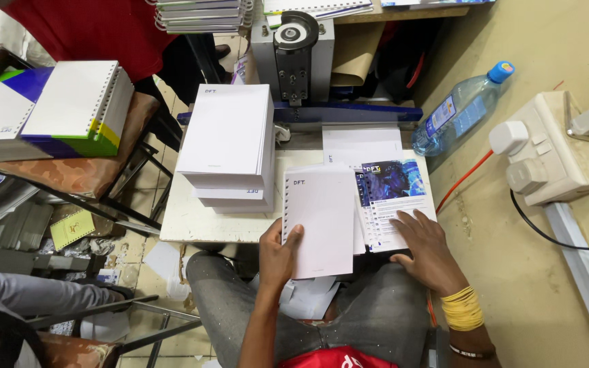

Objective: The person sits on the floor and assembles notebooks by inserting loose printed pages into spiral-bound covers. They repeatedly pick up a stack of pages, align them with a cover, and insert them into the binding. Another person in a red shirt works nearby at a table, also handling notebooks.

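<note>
The white booklet (323, 221) is a plain rectangle with a row of punched holes down its left edge; it lies over the near edge of the small table (185, 221), its long axis running away from the person and tipped slightly. The left hand (277, 257) pinches its lower left corner, thumb on top, while the right hand (425, 245) lies flat with fingers spread on the one blue printed cover sheet (393, 197) just beside it. One stack of white booklets (230, 143) stands to the left, one binding machine (294, 58) behind, one water bottle (459, 109) at the right.
</note>
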